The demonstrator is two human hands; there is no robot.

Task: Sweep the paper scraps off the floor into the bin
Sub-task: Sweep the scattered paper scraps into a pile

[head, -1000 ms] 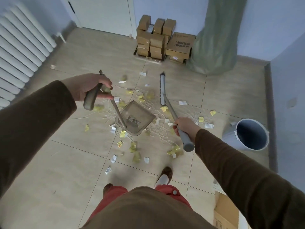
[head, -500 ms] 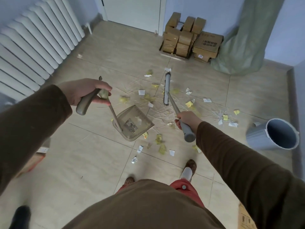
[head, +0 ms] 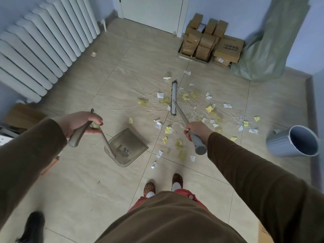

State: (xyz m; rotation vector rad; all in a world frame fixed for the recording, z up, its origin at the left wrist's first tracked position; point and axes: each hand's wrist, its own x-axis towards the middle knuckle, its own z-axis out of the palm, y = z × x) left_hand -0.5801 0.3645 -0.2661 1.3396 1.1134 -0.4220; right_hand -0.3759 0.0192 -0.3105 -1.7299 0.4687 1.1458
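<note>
Our fingers (head: 95, 120) on the left hand (head: 78, 122) curl tight round the grey-green handle of the long-stemmed translucent plastic dustpan (head: 126, 149), and the right hand (head: 197, 130) wraps just as firmly round the smooth grey metal pole of the broom (head: 175, 100); both grips are closed on their tools.

The white and yellow paper scraps (head: 209, 108) lie scattered over the beige glazed tile floor (head: 87, 172), on both sides of the narrow grey broom head, some near our feet and a few out toward the round grey plastic bin (head: 280, 146), which stands tilted at our right, well apart from the pan. Thin pale sticks are strewn among them.

What worries us is the paper itself: it looks light and crumpled, and a quick stroke would likely flick pieces past the pan instead of into it. The tiles look slick, so scraps may skate sideways, and flat ones may slip under the pan's lip if we hold it slightly raised, as it seems to sit now with only its near edge low. The sticks could catch in the bristles and drag clumps off line. The broom head is narrow, so each pass gathers little. Carrying a shallow, open-fronted pan across to the bin, we could easily spill the load.
</note>
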